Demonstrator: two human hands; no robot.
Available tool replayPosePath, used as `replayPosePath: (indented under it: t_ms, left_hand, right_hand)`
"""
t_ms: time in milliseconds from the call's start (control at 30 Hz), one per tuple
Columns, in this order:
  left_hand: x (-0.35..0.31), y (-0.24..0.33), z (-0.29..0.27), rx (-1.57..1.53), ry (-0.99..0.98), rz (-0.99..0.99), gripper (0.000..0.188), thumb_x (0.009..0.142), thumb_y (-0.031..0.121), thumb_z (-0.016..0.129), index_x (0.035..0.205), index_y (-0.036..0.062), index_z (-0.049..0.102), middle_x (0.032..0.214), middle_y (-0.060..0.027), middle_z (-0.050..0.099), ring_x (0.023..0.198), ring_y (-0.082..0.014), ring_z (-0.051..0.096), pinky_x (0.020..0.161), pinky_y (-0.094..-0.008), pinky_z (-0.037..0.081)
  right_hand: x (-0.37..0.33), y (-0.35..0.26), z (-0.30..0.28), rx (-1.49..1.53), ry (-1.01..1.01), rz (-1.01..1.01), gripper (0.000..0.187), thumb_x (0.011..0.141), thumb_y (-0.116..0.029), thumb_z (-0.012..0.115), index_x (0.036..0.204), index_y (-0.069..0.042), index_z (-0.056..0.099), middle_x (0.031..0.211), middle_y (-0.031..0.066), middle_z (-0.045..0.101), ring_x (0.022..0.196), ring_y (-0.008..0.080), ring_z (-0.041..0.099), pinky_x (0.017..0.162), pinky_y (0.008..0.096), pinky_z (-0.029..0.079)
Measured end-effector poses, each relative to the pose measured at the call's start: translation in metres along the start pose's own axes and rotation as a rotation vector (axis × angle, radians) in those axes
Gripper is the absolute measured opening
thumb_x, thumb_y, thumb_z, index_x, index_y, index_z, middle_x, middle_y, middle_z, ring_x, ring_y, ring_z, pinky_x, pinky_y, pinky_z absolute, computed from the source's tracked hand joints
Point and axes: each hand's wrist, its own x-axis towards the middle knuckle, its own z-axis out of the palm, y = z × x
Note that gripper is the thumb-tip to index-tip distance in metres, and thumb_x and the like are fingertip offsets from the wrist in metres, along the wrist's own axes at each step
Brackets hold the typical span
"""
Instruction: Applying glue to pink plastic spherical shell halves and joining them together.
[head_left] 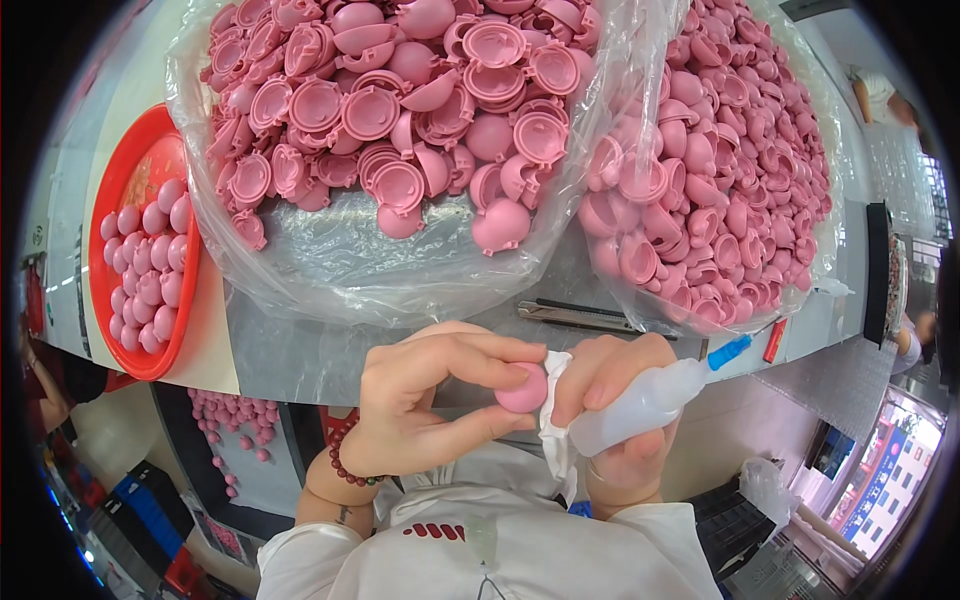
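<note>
My left hand [425, 395] pinches a small pink ball [522, 388] between thumb and fingertips, just above the table's near edge. Close beside it, my right hand [620, 385] is closed around a translucent squeeze bottle [640, 408] with a blue tip [729, 352] that points up and to the right. A white cloth or tissue [557, 410] is also caught in the right hand, and it touches or nearly touches the ball. Beyond my hands, an open clear plastic bag [330, 285] holds many pink half-shells [397, 185].
A second clear bag of pink shells [720, 200] lies at the right. On the left, a red tray [140, 362] holds pink balls. A utility knife [575, 315] and a small red object [775, 341] lie near the table's front. Below left, a dark-edged bin [262, 490] contains more balls.
</note>
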Motion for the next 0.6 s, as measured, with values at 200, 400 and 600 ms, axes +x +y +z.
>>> replayPosePath:
  t_ms: [200, 400, 600]
  left_hand:
    - [0.0, -0.002, 0.001, 0.141, -0.026, 0.076, 0.028, 0.053, -0.003, 0.074, 0.076, -0.0003, 0.057, 0.088, -0.0194, 0.061, 0.079, -0.0228, 0.058, 0.071, -0.0311, 0.045]
    - [-0.002, -0.001, 0.0, -0.128, 0.006, -0.068, 0.032, 0.057, -0.004, 0.072, 0.08, -0.0001, 0.051, 0.093, -0.0232, 0.058, 0.085, -0.0254, 0.058, 0.076, -0.0337, 0.045]
    - [-0.003, -0.007, -0.005, -0.437, 0.004, -0.056, 0.039, 0.06, -0.003, 0.07, 0.088, 0.0023, 0.043, 0.098, -0.0231, 0.054, 0.087, -0.0281, 0.057, 0.077, -0.0365, 0.046]
  right_hand:
    - [-0.002, 0.0, 0.002, -0.03, -0.013, -0.008, 0.038, 0.078, -0.032, 0.056, 0.094, 0.0, 0.043, 0.079, 0.0139, 0.051, 0.07, 0.0184, 0.051, 0.06, 0.0283, 0.042]
    - [-0.002, -0.004, 0.0, 0.054, 0.149, -0.246, 0.041, 0.077, -0.043, 0.054, 0.086, -0.003, 0.045, 0.073, 0.0141, 0.054, 0.051, 0.014, 0.046, 0.047, 0.0252, 0.037]
    - [-0.003, -0.009, -0.002, -0.379, 0.271, 0.116, 0.032, 0.079, -0.03, 0.05, 0.087, 0.001, 0.044, 0.071, 0.0126, 0.052, 0.06, 0.0161, 0.048, 0.054, 0.0237, 0.037]
